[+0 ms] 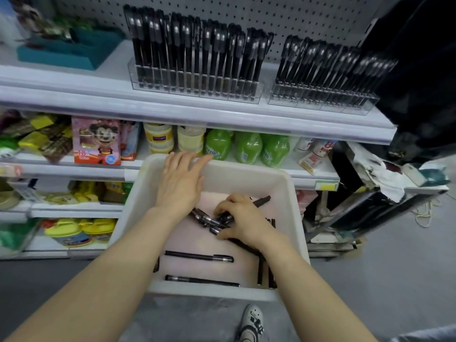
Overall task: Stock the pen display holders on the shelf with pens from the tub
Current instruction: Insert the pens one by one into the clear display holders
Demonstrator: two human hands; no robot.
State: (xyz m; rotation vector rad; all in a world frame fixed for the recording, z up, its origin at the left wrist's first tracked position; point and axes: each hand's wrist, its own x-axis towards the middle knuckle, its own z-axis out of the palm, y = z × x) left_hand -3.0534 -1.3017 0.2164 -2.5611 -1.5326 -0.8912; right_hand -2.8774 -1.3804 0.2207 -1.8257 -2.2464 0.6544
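Observation:
A white plastic tub [291, 193] sits in front of the shelves with several loose black pens [198, 256] on its pale pink floor. My right hand [243, 219] is down in the tub, fingers curled round a bundle of black pens [217, 219]. My left hand [181, 180] hovers over the far side of the tub, fingers straight, holding nothing. On the top shelf stand two clear pen display holders, the left one [195, 81] and the right one [320, 97], both packed with upright black pens.
A teal tray [66, 51] stands at the top shelf's left. Lower shelves carry green bottles [246, 146], yellow tubs, snack packs and a pink carton [96, 141]. A dark cluttered rack [357, 193] stands on the right. My shoe [251, 319] is on the grey floor.

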